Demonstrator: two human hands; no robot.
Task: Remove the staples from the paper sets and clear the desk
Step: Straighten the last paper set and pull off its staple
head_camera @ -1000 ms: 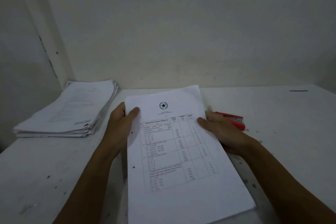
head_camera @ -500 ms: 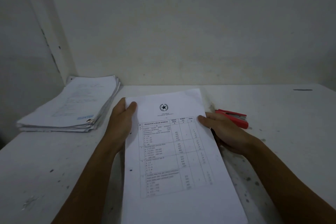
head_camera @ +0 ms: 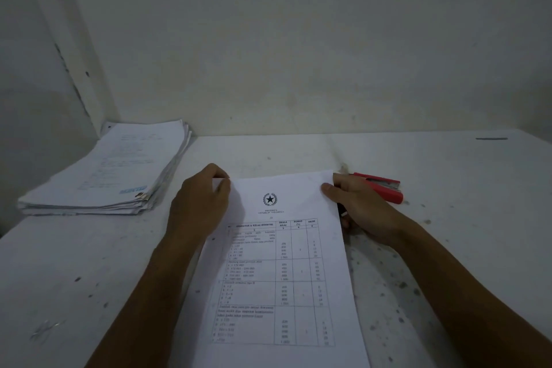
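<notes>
Both hands on a printed paper set in the middle of a white desk

The paper set (head_camera: pixel 286 263) is a white page with a star emblem up top and a printed table underneath; it lies lengthwise in front of the person, its near end running off the bottom of the view. The left hand (head_camera: pixel 198 206) has its fingers curled over the top left corner, pinching it, and the right hand (head_camera: pixel 355 206) grips the top right edge with its thumb on the sheet. A red stapler (head_camera: pixel 385 191) sits just beside the right hand, touching it or nearly, can't tell which. A paper stack (head_camera: pixel 104 170) fills the back left corner against the wall. The desk (head_camera: pixel 478 233) is bare and speckled out to the right, plus a bare patch front left.
</notes>
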